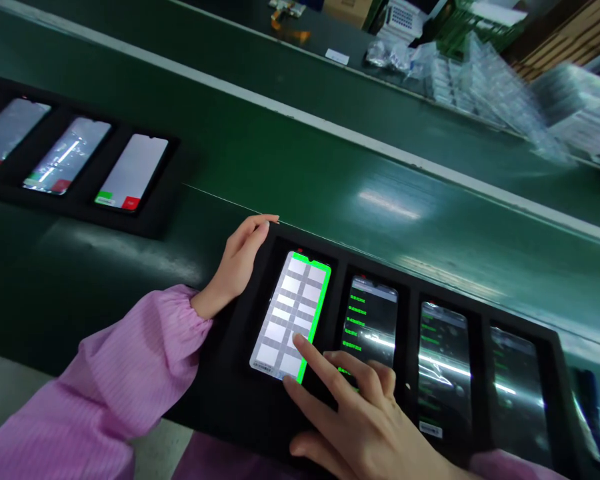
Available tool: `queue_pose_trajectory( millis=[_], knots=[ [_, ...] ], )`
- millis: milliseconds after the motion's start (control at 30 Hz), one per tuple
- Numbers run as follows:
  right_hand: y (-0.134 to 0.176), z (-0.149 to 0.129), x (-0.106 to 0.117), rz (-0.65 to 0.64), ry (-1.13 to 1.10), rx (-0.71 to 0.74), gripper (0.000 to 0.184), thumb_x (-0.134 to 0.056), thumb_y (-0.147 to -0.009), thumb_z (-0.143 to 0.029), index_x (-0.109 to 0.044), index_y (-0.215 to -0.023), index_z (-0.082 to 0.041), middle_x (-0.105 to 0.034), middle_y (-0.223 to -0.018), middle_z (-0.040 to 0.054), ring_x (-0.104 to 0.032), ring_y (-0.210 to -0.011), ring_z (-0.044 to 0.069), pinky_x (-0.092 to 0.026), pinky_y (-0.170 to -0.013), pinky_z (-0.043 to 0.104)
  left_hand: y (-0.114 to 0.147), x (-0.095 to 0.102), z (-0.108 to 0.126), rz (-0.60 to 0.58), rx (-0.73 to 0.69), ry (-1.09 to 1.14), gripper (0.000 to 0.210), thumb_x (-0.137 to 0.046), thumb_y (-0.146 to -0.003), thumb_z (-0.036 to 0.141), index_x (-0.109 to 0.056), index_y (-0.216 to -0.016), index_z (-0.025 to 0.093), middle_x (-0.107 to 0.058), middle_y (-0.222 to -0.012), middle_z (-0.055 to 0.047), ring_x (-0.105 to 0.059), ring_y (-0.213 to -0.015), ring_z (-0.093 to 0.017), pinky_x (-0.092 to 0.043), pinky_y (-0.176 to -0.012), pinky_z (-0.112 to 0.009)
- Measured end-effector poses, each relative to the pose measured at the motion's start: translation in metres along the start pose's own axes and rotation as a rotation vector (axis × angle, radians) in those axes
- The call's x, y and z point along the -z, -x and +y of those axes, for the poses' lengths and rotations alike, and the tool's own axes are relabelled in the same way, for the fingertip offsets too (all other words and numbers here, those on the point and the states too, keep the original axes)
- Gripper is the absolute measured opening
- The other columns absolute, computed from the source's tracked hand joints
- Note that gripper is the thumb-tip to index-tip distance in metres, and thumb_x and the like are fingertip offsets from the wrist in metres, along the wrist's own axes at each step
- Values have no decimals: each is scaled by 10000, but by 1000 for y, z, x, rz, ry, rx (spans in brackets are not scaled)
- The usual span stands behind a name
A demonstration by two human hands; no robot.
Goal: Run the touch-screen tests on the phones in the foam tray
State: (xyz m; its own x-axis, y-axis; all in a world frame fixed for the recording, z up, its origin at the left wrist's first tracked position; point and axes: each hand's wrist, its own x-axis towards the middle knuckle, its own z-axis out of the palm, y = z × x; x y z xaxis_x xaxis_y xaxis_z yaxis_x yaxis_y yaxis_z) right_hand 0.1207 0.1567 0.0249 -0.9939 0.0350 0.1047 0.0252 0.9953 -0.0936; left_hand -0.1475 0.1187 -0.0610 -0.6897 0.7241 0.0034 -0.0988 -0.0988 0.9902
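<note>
A black tray (240, 393) lies on the green belt in front of me and holds several phones side by side. The leftmost phone (287, 307) shows a white grid with a green border. My right hand (360, 420) rests over the tray's near edge, index finger stretched out and touching the lower right of that screen. My left hand (237, 260) rests on the tray's far left corner, fingers together and holding nothing. The phone beside it (373, 317) shows green text on a dark screen.
A second black tray (145, 213) with three lit phones sits farther left on the belt. A white stripe (330, 130) runs along the belt. Clear plastic packaging (485, 87) and boxes pile up at the far right.
</note>
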Motion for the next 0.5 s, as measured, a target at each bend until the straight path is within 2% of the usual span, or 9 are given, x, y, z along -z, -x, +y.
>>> queue_pose_trajectory(
  millis=[133,233,367,500],
  knots=[
    [-20,-2,-6,12,-50,32,436,-495,-1076,-626,-786,-1178,-318,-440,-1677,-22,-557,-1178,235,-431,-863,394,0,-1,0,-2,5,41,280,-593,-1031,483,-758,-1155,294,-738,-1191,-22,-678,-1089,-196,-501,-1000,-338],
    [-34,-2,-8,29,-89,56,465,-440,-1098,-614,-785,-1139,-304,-417,-1690,-45,-533,-1196,232,-402,-870,405,-1,-1,0,-3,-14,25,266,-587,-1034,463,-755,-1155,297,-737,-1204,-15,-671,-1123,-197,-486,-1034,-342],
    [-41,7,-8,11,-82,135,437,-420,-1117,-567,-781,-1182,-331,-484,-1648,-50,-521,-1180,231,-389,-877,404,-1,-2,2,1,-56,5,243,-574,-1034,430,-752,-1121,289,-741,-1203,-17,-656,-1168,-201,-477,-1056,-339],
    [-43,16,-8,14,-38,198,392,-440,-1121,-541,-759,-1283,-379,-534,-1608,-53,-538,-1149,225,-408,-869,396,-1,-1,3,-8,-36,14,235,-576,-1028,409,-749,-1120,279,-743,-1191,-21,-664,-1117,-197,-491,-1012,-337]
  ],
)
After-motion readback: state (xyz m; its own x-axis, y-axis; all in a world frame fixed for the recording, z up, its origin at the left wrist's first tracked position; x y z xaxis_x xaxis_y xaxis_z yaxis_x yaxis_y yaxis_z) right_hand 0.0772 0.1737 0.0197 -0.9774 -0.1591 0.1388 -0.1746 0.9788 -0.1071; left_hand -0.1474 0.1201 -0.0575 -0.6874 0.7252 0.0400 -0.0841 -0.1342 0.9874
